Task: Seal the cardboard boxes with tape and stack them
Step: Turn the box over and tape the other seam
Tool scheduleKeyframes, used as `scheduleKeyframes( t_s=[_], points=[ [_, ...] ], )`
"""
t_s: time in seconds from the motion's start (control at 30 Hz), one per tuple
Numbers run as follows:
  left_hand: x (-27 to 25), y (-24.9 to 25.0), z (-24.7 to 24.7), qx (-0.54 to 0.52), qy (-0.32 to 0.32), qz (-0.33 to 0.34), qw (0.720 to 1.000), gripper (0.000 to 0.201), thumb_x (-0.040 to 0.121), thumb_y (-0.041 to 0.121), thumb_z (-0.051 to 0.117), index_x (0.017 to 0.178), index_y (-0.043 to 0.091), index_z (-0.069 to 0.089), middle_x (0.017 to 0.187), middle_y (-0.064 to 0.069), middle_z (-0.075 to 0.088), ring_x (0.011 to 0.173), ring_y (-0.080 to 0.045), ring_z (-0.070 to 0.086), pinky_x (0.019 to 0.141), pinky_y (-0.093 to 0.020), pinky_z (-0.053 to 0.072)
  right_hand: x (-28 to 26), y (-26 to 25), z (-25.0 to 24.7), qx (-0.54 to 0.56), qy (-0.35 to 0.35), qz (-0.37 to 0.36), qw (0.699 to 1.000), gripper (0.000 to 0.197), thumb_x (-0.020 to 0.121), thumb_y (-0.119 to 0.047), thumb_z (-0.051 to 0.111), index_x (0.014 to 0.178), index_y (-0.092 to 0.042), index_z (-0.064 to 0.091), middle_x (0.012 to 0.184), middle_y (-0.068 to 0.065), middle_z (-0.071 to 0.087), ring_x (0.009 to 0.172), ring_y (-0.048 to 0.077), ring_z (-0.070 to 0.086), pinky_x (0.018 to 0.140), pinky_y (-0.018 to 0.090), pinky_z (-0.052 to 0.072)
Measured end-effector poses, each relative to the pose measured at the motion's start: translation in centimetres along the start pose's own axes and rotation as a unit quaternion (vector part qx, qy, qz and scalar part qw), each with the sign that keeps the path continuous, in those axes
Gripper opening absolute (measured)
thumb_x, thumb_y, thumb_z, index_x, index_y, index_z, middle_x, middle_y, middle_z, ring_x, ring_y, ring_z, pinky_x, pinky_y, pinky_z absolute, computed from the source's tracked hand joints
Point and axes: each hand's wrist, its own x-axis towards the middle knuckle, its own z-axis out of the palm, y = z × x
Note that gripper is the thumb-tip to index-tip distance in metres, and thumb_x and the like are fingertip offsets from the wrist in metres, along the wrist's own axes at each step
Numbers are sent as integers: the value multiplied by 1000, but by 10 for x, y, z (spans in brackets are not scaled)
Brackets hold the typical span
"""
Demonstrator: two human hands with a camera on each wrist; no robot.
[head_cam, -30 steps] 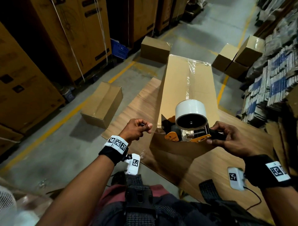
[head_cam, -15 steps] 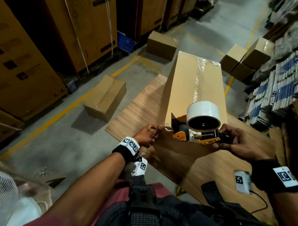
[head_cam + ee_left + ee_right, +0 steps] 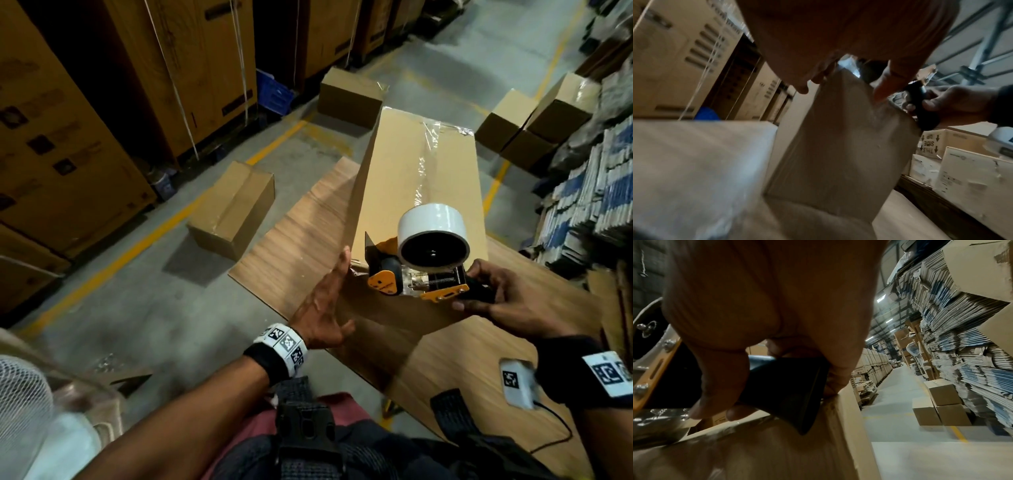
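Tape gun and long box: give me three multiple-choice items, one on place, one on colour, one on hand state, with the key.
1. Where is the tape gun?
A. At the near end of the long box
B. On the floor
C. On the far stacked boxes

2. What colour is the tape roll?
A. Blue
B. White
C. Red

3. How is the left hand?
A. Curled round the tape gun
B. Fingers straight, flat against the box's near left corner
C. Hanging at the person's side

Key: 1 A, the gun sits at the box's near top edge, held by the right hand. 2 B, the roll's outside is white in the head view. 3 B, the fingers lie straight along the corner.
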Motion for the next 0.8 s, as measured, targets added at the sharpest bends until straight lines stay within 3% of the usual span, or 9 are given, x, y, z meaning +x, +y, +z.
scheduleKeyframes(
  t_s=[0.1,0.2,0.37,0.47,0.57,0.67,0.8],
  points=[
    [-17,-16,15,-2,-27,-54,998,127,79,31,78,165,23,-15,175,7,-3,161,-11,9,127,-46,25,0,3,-2,-25,-2,4,1000,32,63,-19,88,77,-25,60,81,11,67,80,29,64,74,53,55],
    [-23,-24,13,86,-48,-52,994,113,80,48,63,167,21,-5,175,4,3,161,-12,6,129,-48,17,2,11,-5,-62,-7,9,998,41,70,-1,91,81,-26,60,80,7,66,79,26,62,74,61,55],
    [-18,-19,-12,175,-41,-81,981,100,82,61,52,166,19,18,173,-3,17,160,-20,16,126,-50,25,4,7,-7,-80,-15,4,997,40,74,2,87,81,-25,59,79,0,67,76,16,60,65,35,51],
    [-12,-1,-24,188,59,8,980,106,83,53,64,166,8,15,174,-10,11,161,-23,13,128,-47,24,2,2,-8,-113,-22,-5,993,37,76,-2,88,95,-24,65,90,3,70,87,26,66,75,45,55],
    [8,17,-22,265,22,93,959,106,84,53,66,165,6,17,173,-14,13,161,-26,11,129,-51,19,2,-6,-5,-170,-42,-3,984,42,81,3,83,107,-27,69,93,-6,75,93,15,71,85,41,58],
    [18,17,-16,345,-34,78,935,102,83,62,59,163,8,24,171,-13,23,160,-26,14,128,-51,18,4,-13,-1,-208,-48,6,977,35,84,2,79,101,-28,71,86,-11,76,86,9,71,82,41,58],
    [18,22,-18,356,6,79,931,85,81,59,62,150,12,46,159,-10,47,156,-26,30,125,-55,27,-1,-16,-7,-209,-51,-12,977,24,89,-9,77,103,-27,71,94,-4,74,95,21,68,85,48,54]
  ],
)
